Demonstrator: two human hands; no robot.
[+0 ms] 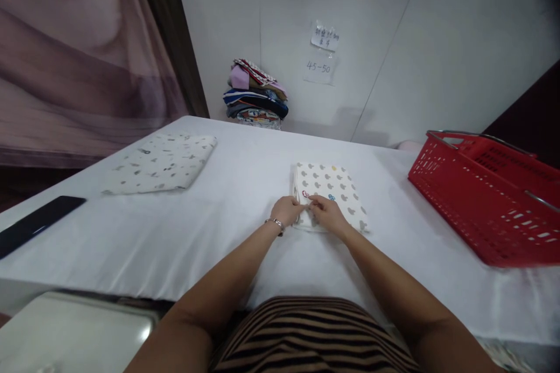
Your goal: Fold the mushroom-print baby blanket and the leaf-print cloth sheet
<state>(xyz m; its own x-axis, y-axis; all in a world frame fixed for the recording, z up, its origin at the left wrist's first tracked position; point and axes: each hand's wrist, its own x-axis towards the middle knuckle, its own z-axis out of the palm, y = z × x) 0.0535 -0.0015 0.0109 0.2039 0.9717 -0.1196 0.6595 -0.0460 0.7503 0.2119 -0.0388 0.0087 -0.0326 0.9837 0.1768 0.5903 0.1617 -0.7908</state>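
In front of me a white folded cloth (326,183) with grey mouse-head shapes lies on the white-covered table (245,175). My left hand (286,211) is at its left edge, fingers closed on the fabric; a bracelet circles that wrist. Close beside it, my right hand (328,215) pinches the cloth near its lower left part. The fingertips of both hands nearly meet. Small red, blue and yellow marks show among the grey ones. What lies under the fingertips is hidden.
A second patterned cloth (168,163) lies flat at the left. Near the left edge is a black phone-like slab (39,221). A red plastic basket (476,204) stands at the right. Behind the table, folded fabrics (256,93) are stacked by the wall, near handwritten paper signs (319,68).
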